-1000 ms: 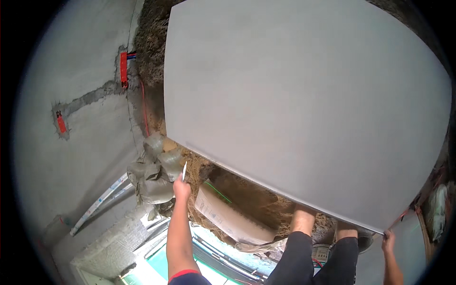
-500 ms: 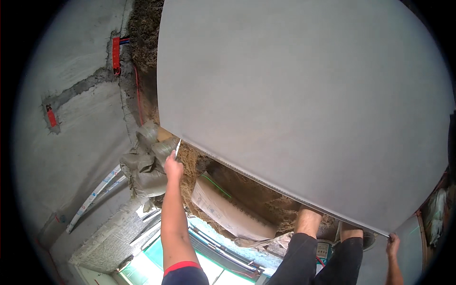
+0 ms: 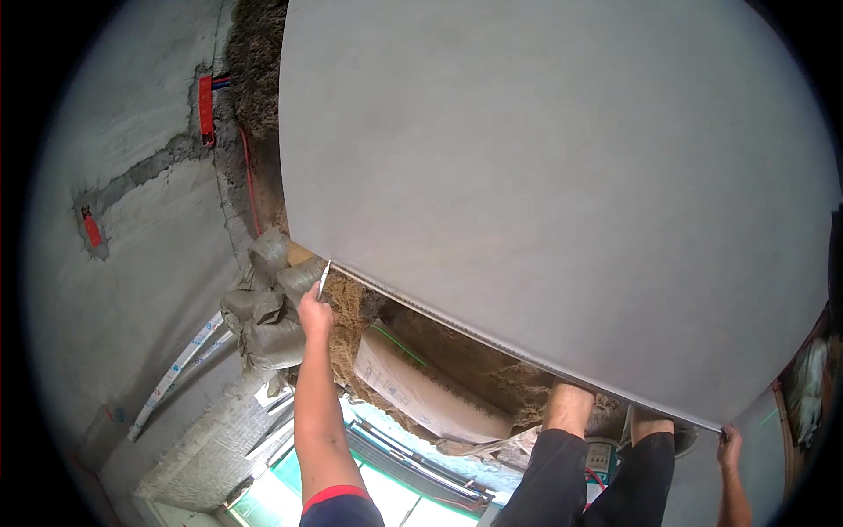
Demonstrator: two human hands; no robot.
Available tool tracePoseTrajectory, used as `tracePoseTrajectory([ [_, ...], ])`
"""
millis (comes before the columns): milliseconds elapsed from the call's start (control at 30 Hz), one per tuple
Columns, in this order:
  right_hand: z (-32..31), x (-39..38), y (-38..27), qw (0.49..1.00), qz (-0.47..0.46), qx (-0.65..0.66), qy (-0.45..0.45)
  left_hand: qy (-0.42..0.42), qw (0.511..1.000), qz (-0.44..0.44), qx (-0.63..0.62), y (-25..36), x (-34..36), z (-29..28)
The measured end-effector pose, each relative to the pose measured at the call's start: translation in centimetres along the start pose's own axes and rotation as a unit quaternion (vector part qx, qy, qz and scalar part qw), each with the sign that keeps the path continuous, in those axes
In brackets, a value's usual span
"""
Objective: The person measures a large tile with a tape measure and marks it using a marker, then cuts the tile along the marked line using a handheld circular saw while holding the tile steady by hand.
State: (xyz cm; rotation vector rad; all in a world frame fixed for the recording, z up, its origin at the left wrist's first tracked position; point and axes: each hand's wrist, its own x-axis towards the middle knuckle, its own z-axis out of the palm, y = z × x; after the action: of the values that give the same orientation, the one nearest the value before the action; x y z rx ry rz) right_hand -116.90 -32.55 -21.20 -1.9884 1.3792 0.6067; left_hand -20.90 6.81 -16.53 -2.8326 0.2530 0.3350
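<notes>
Gripping a slim white tool (image 3: 324,278), the left hand (image 3: 316,314) has its fingers wrapped around the lower end in the head view; they cover so much of it that its exact kind cannot be told. The tip meets the near edge of a large grey panel (image 3: 562,176), close to the left corner — whether it presses on the surface is too small to tell. The panel fills most of the upper right, its far side cut off by the top of the picture and the dark fisheye rim. A thin pale strip (image 3: 457,322) runs along its near edge; whether this is the panel's own rim or a separate piece is unclear.

At the near right corner, the right hand (image 3: 728,446) touches the panel, but its fingertips are partly hidden, so I cannot tell whether it clasps the corner or merely rests there.

Two legs in dark shorts (image 3: 549,474) pass out of sight beneath the near edge — a bucket (image 3: 601,457) shows only partly between them. Crumpled grey sacks (image 3: 268,321) lie left of the left hand, their contents concealed. Glare washes out the window (image 3: 351,474) below.
</notes>
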Motion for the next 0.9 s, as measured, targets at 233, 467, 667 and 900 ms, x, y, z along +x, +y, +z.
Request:
tracePoseTrajectory([
  [233,1.6,1.0,0.4,0.998,-0.052,0.035,0.025,-0.044,0.992,0.003,0.116,-1.7,-0.7,-1.8],
  [467,-2.3,-0.2,5.4,0.784,0.289,0.550,0.000,-0.054,0.990,-0.133,-0.003,-7.5,-9.5,1.8],
  [667,-12.4,1.1,-3.7,0.972,-0.205,-0.022,-0.117,-0.065,0.920,-0.298,-0.245,-10.8,-25.2,6.4],
  [900,-21.3,3.4,-13.9,0.940,-0.262,0.013,-0.220,-0.187,0.851,-0.340,-0.354,-6.2,-49.5,1.0],
])
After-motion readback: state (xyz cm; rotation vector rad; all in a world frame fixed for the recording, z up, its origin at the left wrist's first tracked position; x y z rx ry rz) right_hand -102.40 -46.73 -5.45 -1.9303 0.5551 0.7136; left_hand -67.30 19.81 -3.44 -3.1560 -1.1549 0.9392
